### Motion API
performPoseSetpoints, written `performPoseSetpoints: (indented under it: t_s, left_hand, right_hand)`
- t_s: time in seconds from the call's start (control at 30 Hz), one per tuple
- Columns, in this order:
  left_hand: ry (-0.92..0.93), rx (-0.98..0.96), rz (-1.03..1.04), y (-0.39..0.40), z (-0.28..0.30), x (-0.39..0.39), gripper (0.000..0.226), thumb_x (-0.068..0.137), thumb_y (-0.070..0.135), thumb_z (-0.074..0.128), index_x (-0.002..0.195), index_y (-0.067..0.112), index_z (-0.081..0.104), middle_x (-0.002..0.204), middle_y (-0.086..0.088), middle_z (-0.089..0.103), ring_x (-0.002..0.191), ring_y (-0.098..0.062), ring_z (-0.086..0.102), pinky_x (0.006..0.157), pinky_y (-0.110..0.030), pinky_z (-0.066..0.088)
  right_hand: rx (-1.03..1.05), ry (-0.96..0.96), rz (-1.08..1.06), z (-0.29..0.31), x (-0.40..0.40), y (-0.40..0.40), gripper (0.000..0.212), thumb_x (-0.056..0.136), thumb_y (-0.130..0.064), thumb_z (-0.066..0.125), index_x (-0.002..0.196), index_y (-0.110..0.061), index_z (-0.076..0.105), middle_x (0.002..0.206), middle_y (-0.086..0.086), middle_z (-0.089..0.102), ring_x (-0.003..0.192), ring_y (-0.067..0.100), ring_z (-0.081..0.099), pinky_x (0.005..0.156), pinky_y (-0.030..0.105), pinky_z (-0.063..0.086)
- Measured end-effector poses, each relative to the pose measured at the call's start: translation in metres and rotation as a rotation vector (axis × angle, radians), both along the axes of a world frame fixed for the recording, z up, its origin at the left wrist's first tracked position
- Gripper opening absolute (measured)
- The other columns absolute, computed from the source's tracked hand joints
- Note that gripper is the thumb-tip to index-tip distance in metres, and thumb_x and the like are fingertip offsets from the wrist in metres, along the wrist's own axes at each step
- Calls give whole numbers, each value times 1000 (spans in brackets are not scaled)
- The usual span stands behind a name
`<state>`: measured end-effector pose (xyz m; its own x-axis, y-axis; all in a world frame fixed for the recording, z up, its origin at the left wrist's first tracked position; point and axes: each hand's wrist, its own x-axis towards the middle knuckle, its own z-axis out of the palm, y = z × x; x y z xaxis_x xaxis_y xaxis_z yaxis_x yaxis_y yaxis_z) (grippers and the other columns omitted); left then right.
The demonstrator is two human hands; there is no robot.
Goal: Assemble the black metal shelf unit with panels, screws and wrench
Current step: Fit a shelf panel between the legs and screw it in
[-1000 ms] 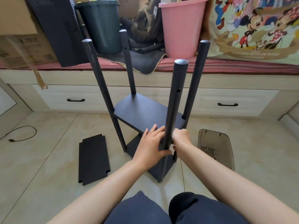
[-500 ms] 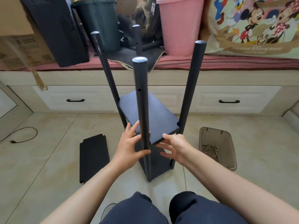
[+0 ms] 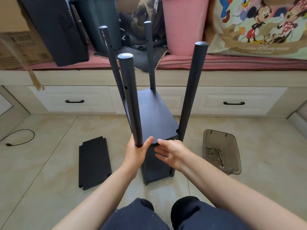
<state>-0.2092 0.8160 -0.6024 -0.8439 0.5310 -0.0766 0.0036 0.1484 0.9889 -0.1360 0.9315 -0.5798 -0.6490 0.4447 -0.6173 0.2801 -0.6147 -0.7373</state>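
Black metal shelf unit standing on the tiled floor, directly ahead of the knees: four round posts rising past a fitted upper panel, a lower panel visible beneath, small holes in the post sides. Nearest post tilted slightly, capped at the top. Left hand wrapped around the nearest post at upper-panel level, thumb crossing its front. Right hand at the near edge of the upper panel, thumb on top, fingers extended underneath, pinching the edge. Loose black panel flat on the floor, left of the unit. Translucent bin with screws to the right.
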Motion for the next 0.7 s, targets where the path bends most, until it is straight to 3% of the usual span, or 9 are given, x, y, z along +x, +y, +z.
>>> performPoseSetpoints:
  t_s: [0.13, 0.23, 0.27, 0.37, 0.47, 0.5, 0.57, 0.63, 0.7]
  left_hand:
    - [-38, 34, 84, 3, -9, -3, 40, 95, 18, 70, 105, 52, 53, 94, 49, 60, 95, 24, 56, 79, -4, 42]
    - [-49, 62, 91, 0, -12, -6, 54, 95, 18, 71, 138, 41, 48, 135, 28, 55, 130, 2, 48, 110, -24, 37]
    - [-55, 63, 89, -1, -11, -6, 59, 95, 19, 71, 145, 36, 45, 142, 22, 51, 136, -4, 45, 115, -29, 34]
    - [-73, 74, 67, -2, -10, -6, 63, 95, 21, 70, 149, 34, 42, 143, 22, 48, 140, -9, 42, 113, -29, 32]
    - [-68, 73, 53, -2, -9, -7, 66, 95, 22, 70, 152, 34, 39, 152, 17, 45, 143, -12, 40, 119, -36, 31]
    - [-65, 72, 50, -2, -9, -7, 67, 95, 22, 70, 153, 34, 38, 153, 16, 43, 144, -13, 39, 121, -38, 30]
    - [-61, 74, 41, -3, -9, -8, 68, 95, 23, 70, 154, 33, 37, 155, 14, 42, 144, -14, 39, 122, -40, 30]
    - [-59, 78, 29, -6, -8, -10, 70, 95, 22, 71, 155, 33, 37, 156, 13, 42, 145, -13, 39, 122, -41, 30]
    - [-47, 68, 7, -11, -8, -13, 71, 94, 22, 71, 155, 33, 37, 155, 14, 43, 142, -8, 42, 120, -35, 32]
  right_hand:
    - [-15, 14, 93, 0, 10, 9, 20, 92, -13, 67, 109, -3, 66, 103, 16, 73, 96, 25, 68, 81, 35, 56]
    - [147, -70, 218, 2, 30, 30, 25, 95, -22, 63, 111, -2, 65, 92, 10, 77, 86, 21, 72, 69, 30, 59]
    - [252, -115, 213, 1, 37, 39, 23, 96, -21, 62, 109, -2, 65, 88, 8, 77, 81, 19, 72, 66, 29, 59]
    - [591, -192, 152, 3, 49, 65, 20, 95, -17, 61, 113, -8, 62, 99, 9, 73, 78, 17, 68, 71, 30, 59]
    - [829, -69, 329, 16, 52, 81, 52, 94, -16, 61, 138, -35, 42, 114, -10, 59, 95, 11, 67, 84, 32, 58]
    - [852, -39, 430, 23, 50, 83, 61, 95, -13, 59, 139, -48, 37, 115, -18, 56, 98, 7, 66, 85, 30, 56]
    - [867, -15, 587, 33, 45, 83, 69, 95, -4, 52, 121, -66, 36, 113, -31, 54, 100, -4, 64, 76, 16, 53]
    - [913, 2, 660, 38, 40, 82, 71, 97, 2, 45, 110, -67, 35, 112, -38, 50, 109, -7, 56, 67, 3, 45]
    - [932, 17, 698, 40, 40, 81, 62, 100, -2, 45, 121, -59, 36, 118, -40, 46, 121, -4, 46, 67, -3, 41]
